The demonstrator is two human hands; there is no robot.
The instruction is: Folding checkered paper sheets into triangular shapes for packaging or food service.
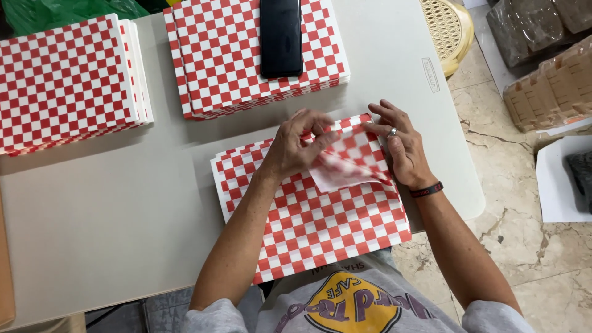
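We fold checked paper at a grey table (123, 203), with two more stacks (68, 80) behind.

The top sheet (345, 163) lies on the near stack (320, 228) at the table's edge, its far right corner turned back. Our left hand (296, 145) pinches that thin, limp, easily creased corner; our right hand (401, 145) rests open, fingers spread, on the sheet's far edge beside it. A dark phone (281, 37) tops the middle stack.

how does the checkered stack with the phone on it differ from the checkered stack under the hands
The red-and-white checkered paper stack at the table's far edge lies flat with a black phone resting on it; the red-and-white checkered paper stack at the near edge carries no phone. Its top sheet's corner is folded up by the left hand, the right hand alongside. Both share one pattern.
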